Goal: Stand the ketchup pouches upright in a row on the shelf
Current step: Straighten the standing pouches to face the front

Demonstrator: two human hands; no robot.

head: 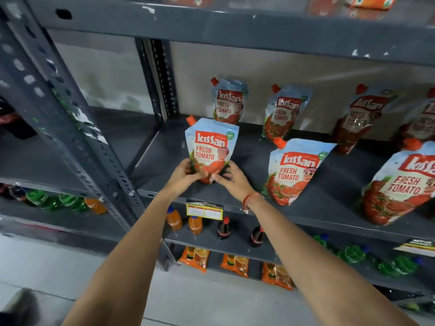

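Upright, Kissan pouch point(211, 147) ("Fresh Tomato") between fingers point(200, 176).

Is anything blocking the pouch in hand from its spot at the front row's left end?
Nothing visible. Both hands, left and right, hold the blue-and-red Kissan ketchup pouch upright there on the dark grey metal shelf.

A dark grey slotted-steel rack point(77, 128) stands against a pale stained wall point(106, 74), above a grey floor point(58, 267).

A shop: grey metal shelving point(235, 31), price tag point(204, 211), rows of drinks point(223, 228).
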